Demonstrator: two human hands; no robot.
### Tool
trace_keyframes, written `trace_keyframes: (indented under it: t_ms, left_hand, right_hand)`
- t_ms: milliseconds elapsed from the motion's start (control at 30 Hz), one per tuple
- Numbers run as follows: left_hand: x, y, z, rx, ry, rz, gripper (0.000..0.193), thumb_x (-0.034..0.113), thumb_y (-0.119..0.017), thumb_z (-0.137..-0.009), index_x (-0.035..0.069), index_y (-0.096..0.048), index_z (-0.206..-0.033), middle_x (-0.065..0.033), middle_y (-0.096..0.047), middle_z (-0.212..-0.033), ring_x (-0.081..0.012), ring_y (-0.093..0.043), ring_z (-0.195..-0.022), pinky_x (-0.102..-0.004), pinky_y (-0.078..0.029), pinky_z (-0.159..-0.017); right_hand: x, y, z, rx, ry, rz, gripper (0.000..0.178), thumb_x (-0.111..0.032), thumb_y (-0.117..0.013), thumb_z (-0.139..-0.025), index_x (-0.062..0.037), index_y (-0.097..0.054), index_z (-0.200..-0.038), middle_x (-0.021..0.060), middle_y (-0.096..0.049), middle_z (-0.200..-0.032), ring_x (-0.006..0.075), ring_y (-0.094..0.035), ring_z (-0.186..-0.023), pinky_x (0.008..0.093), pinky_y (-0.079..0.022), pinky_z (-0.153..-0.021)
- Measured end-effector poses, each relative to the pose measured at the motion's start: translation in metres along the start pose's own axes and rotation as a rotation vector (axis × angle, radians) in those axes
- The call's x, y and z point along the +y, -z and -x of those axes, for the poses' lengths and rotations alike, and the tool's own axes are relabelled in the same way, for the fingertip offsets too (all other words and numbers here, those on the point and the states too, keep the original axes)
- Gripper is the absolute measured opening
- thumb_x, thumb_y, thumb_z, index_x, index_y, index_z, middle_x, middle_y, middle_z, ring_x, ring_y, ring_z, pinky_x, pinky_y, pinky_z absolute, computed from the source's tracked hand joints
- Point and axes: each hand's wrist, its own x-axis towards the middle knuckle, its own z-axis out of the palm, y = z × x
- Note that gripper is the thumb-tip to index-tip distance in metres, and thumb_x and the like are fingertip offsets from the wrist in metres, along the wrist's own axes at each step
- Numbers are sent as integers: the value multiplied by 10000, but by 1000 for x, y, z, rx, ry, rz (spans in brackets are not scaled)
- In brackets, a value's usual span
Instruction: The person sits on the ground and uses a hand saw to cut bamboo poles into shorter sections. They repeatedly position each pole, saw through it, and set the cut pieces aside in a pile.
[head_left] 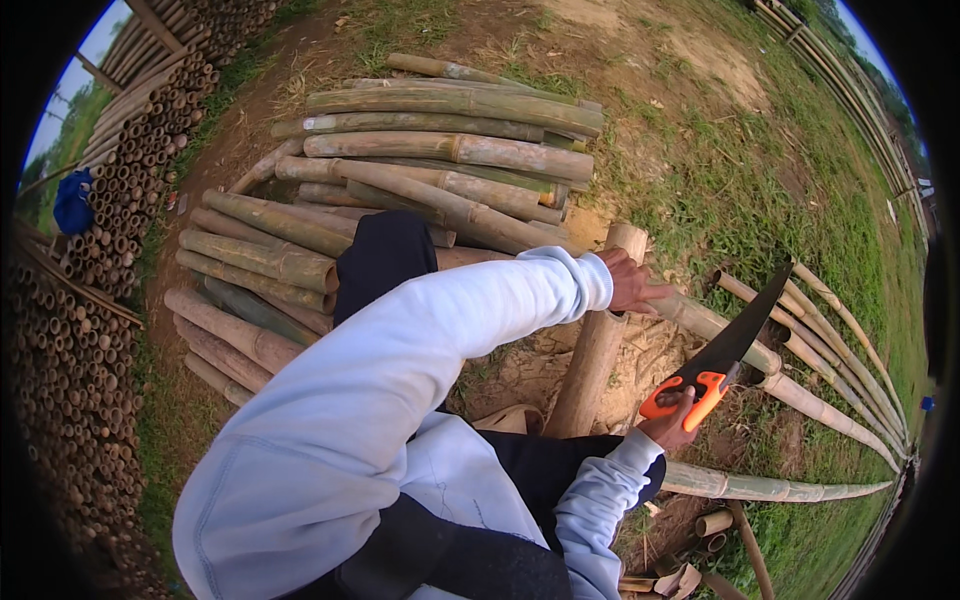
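My right hand [669,424] is wrapped round the orange handle of a handsaw [735,335]. Its dark blade points away to the far right and passes over a long bamboo pole [700,318] in the picture; whether the teeth touch it I cannot tell. Farther up, my left hand [630,282] grips that pole near its left end, fingers bent over it. Under this hand a thick bamboo piece [587,375] runs crosswise beneath the pole. My left sleeve hides part of the ground between.
Cut bamboo lengths [440,150] lie in a pile at the far left. A tall stack of bamboo pieces [130,215] lines the left side, a blue item [73,203] on it. More long poles [830,360] stretch right. Short offcuts [715,523] lie near right.
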Motion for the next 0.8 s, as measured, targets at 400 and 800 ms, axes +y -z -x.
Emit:
trace_keyframes:
  t_ms: [400,800]
  left_hand:
    - [9,-43,-32,-180,80,130,568,590,-442,-1022,282,-452,-1500,-176,-698,-1097,-379,-734,-921,-484,-589,-793]
    - [4,-68,-47,-47,307,204,492,434,-691,-935,139,-604,-1320,-140,-623,-1275,-336,-571,-1211,-473,-428,-1060]
  right_hand:
    - [1,1,-2,54,-36,73,239,-189,-684,-949,-17,-605,-804,45,-538,-588,151,-530,-573,328,-453,-624]
    - [-1,11,0,-17,-88,63,159,-105,-703,-934,-6,-627,-836,32,-572,-571,114,-544,-512,281,-460,-521]
